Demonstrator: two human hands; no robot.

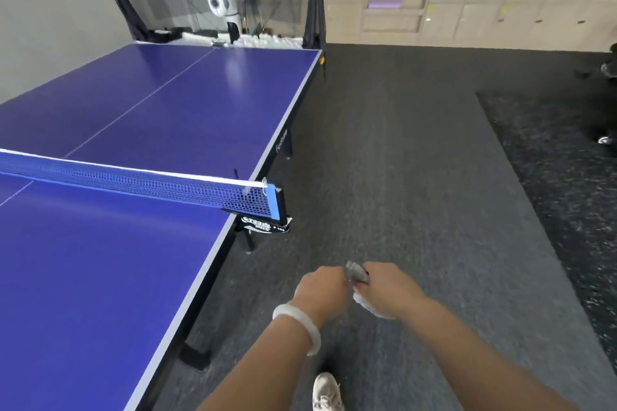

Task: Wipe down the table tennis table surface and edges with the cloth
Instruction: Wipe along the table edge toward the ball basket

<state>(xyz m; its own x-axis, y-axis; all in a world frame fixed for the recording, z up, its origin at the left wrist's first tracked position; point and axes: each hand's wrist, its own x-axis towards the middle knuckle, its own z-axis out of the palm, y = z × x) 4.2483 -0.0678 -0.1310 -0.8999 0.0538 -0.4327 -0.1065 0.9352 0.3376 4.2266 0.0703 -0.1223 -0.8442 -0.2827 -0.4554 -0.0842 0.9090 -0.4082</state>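
The blue table tennis table [140, 130] fills the left of the head view, its pale right edge [217, 245] running toward me. A blue net [140, 183] crosses it, clamped at the right side. Both my hands are off the table, over the dark floor to its right. My left hand [322, 289], with a white bangle on the wrist, and my right hand [389, 287] together grip a small grey-white cloth [357, 272] bunched between them. Most of the cloth is hidden inside the fingers.
A ball robot [222, 2] and catch netting stand at the table's far end. Beige lockers [484, 0] line the back wall. Dark carpet [417, 160] stretches to the right. The table's legs [197, 352] and my shoe [327, 392] are near the bottom.
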